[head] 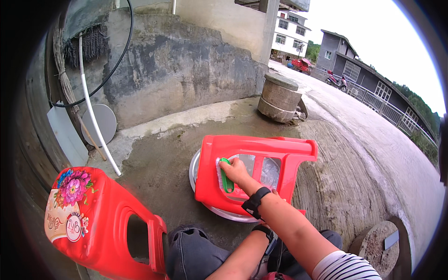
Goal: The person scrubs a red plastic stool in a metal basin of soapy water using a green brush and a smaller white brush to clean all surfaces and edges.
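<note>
A red plastic stool point(245, 145) lies on its side across a round metal basin point(193, 168). Water shows through the openings in the stool's side. My right hand point(235, 170) grips a green-backed scrub brush point(227, 178), its white bristles against the stool by the opening's edge. Mostly hidden behind my right forearm, my left hand point(275, 192) holds the near side of the stool, with only bits of its fingers showing. A second red stool point(115, 210), with a flower picture and writing on its seat, lies tilted at my left.
A stained wall point(168, 66) runs behind the wet concrete floor point(157, 154). A white pipe point(87, 91) and a black hose point(120, 61) hang at the left. A concrete cylinder point(279, 98) stands beyond the basin, and a round concrete block point(376, 246) lies near right.
</note>
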Tool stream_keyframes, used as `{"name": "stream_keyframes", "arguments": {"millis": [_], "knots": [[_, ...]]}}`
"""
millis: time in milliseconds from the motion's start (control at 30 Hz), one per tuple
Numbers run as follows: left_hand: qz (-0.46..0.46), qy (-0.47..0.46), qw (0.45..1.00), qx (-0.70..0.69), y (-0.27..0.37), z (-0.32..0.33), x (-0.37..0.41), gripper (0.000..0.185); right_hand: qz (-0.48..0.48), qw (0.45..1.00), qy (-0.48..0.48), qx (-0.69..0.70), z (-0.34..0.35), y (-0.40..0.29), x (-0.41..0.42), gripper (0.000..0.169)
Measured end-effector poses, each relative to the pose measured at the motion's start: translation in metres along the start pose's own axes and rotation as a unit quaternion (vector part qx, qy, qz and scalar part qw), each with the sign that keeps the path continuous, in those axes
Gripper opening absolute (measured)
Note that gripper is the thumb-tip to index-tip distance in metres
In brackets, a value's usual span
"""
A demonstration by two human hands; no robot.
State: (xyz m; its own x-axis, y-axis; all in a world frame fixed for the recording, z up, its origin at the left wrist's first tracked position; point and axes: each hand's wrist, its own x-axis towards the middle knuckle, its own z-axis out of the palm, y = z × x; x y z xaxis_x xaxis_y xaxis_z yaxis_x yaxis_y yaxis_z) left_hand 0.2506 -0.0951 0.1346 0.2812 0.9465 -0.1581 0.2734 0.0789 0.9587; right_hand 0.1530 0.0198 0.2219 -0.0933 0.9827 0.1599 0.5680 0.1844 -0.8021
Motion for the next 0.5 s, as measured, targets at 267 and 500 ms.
{"name": "stream_keyframes", "arguments": {"millis": [267, 500], "knots": [[-0.038, 0.021, 0.992, 0.117, 0.037, -0.022, -0.016, 0.064, 0.039, 0.973, 0.003, 0.227, 0.039, 0.000, -0.009, 0.050], [0.284, 0.071, 0.955, 0.045, -0.059, 0.018, 0.035, 0.056, 0.006, 0.952, 0.113, 0.284, 0.019, -0.026, 0.000, 0.041]]}}
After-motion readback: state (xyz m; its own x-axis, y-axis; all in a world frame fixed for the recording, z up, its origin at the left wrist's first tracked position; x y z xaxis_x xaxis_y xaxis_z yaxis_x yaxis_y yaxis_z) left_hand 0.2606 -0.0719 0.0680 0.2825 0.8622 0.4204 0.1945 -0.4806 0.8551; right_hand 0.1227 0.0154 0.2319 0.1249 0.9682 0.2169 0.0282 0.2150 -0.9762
